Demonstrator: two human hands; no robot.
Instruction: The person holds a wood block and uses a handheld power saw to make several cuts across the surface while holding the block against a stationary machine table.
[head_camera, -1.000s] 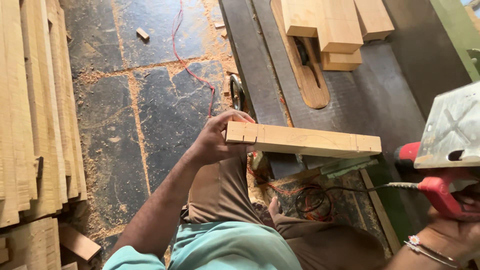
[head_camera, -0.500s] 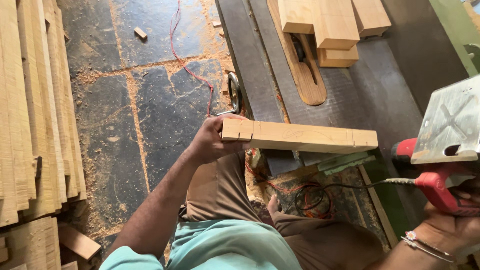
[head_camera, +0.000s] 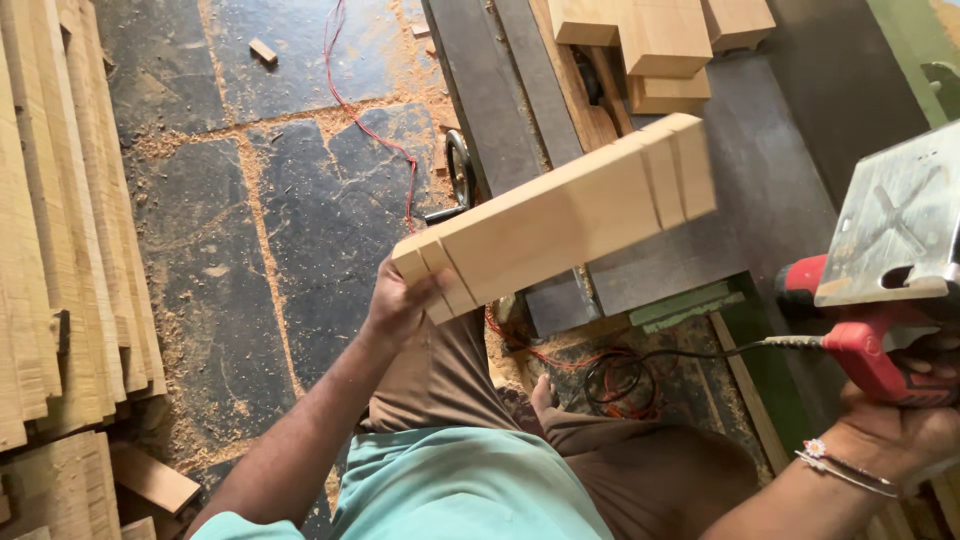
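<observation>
Notched wood block: a pale, planed length of timber (head_camera: 560, 215) with shallow saw kerfs cut across the face near both ends; it is held in the air above the lap, clear of the bench.
Long axis: runs from the left hand up and away to the right, far end tilted higher and nearer the power tool.
Left hand (head_camera: 400, 300): clamped around the block's lower left end, fingers behind, thumb side at the edge.
Right hand (head_camera: 905, 425): low at the right, closed around the red grip of a power tool (head_camera: 885, 300); a beaded bracelet sits on the wrist.
Nearer hand: the left, touching the block; the right is well apart from it, beyond the far end.
Power tool: red plastic body, dull grey metal base plate turned up toward the camera, black cord (head_camera: 640, 365) looping back by the knees.
Beyond the block: dark metal machine table (head_camera: 770, 200) with stacked pale offcuts (head_camera: 650, 45).
Left of the left hand: dusty dark stone floor (head_camera: 250, 230) and a stack of thin wood slats (head_camera: 60, 230).
</observation>
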